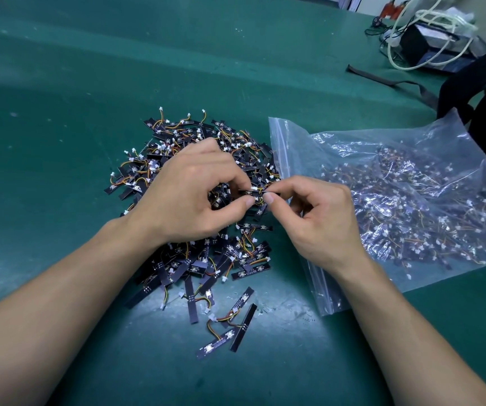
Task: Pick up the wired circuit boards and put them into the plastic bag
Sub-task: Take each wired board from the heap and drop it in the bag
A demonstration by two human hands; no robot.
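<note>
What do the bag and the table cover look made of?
Plastic bag: thin clear film, probably polyethylene; it crinkles, glints and shows boards inside. Table cover: matte green mat, perhaps rubber or vinyl; dull sheen with pale scuffs.

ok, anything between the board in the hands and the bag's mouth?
Nothing visible. The left hand and right hand pinch one board over the pile, right beside the zip edge of the plastic bag. Only the right hand itself lies across that edge; whether the mouth gapes cannot be told.
</note>
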